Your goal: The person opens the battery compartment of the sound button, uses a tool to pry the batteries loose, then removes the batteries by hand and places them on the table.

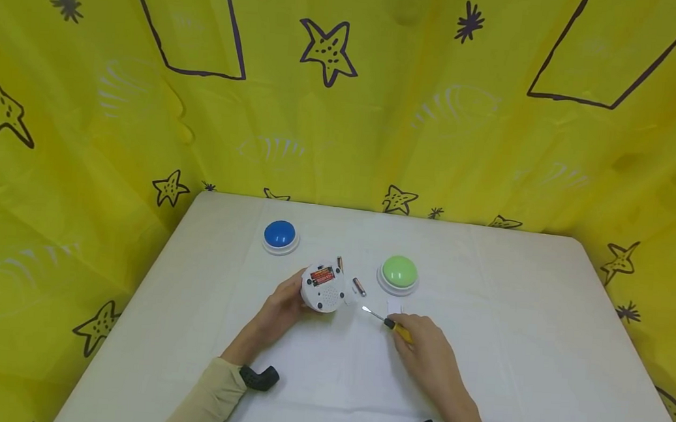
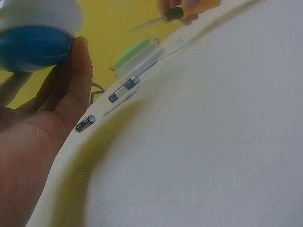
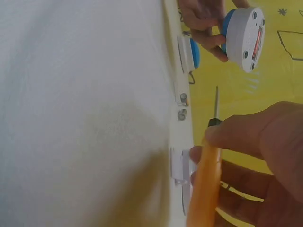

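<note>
A white round button light [image 1: 329, 295] is held in the left hand [image 1: 283, 304], raised above the white surface [image 1: 519, 315]. Its base is turned toward the head camera, and its blue dome is shown facing the palm in the left wrist view. The fingers [image 2: 81, 71] of that hand are curled around the edge of the dome, parted only as wide as the light. In the base, an uncovered compartment is seen, in which red-and-black batteries [image 1: 322, 275] are seated.

A screwdriver [image 1: 403, 334] with a yellow handle and a black collar is gripped in the right hand [image 1: 427, 351]. Its handle is pinched between the thumb and the curled fingers [image 3: 246, 177]. The metal shaft is pointed toward the held light, but the two are set apart, and the tip is not brought into contact with anything.

Between the hands, farther back on the surface, two loose batteries [image 1: 359, 287] are laid near each other, one of them just beside the held light. A small white piece [image 1: 393, 306] is seen just beyond the right hand, its shape partly hidden. Behind it, a green button light [image 1: 400, 271] is placed dome up; a blue button light [image 1: 280, 234] is likewise placed, farther back and to the left. The surface is backed by a yellow cloth [image 1: 354, 147] marked with drawn stars.
</note>
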`<control>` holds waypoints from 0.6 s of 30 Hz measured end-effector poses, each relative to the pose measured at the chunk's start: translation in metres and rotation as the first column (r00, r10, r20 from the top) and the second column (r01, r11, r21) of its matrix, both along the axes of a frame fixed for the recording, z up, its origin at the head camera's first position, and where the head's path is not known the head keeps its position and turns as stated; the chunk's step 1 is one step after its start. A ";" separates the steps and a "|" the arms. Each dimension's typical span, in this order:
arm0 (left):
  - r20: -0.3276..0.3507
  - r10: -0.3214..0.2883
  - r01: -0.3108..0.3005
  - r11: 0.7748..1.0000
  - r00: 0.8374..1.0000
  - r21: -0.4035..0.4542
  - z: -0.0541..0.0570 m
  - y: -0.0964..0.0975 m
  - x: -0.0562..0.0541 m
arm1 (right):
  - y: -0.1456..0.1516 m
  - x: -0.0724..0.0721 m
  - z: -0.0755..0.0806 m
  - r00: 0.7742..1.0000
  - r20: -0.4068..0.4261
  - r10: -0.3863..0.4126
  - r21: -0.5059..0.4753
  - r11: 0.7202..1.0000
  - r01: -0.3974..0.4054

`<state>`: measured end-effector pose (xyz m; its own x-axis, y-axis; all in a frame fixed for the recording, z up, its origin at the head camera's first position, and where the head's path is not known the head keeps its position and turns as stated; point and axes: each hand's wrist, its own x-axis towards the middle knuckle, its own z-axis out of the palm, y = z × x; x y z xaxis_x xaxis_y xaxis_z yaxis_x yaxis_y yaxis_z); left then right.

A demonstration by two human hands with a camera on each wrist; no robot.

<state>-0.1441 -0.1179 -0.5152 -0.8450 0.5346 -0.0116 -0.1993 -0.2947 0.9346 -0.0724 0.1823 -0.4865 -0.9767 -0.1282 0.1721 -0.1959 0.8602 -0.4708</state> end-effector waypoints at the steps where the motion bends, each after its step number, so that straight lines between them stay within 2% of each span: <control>1: 0.016 0.002 -0.002 1.000 1.000 0.005 0.000 0.001 0.001 | -0.001 0.000 0.000 1.000 -0.011 -0.001 -0.009 1.000 0.001; 5: 0.095 0.022 -0.024 1.000 0.995 0.013 0.002 0.003 0.003 | -0.005 0.000 0.002 0.999 -0.054 0.001 -0.050 0.999 -0.003; 8: 0.120 0.034 -0.036 0.999 0.992 0.011 0.004 0.004 0.004 | -0.009 -0.001 0.006 0.995 -0.104 0.014 -0.078 0.997 -0.022; 13: 0.150 0.049 -0.052 0.999 0.987 0.016 0.004 0.004 0.006 | -0.016 -0.003 0.013 0.985 -0.171 0.038 -0.105 0.993 -0.056; 18: 0.143 0.040 -0.047 0.998 0.989 0.052 0.002 0.004 0.006 | -0.026 0.000 0.023 0.978 -0.201 0.054 -0.126 0.989 -0.081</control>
<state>-0.1381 -0.1137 -0.5127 -0.8594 0.5005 -0.1048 -0.3147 -0.3561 0.8799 -0.0723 0.1564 -0.4638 -0.9120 -0.1557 0.3795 -0.3512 0.7743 -0.5264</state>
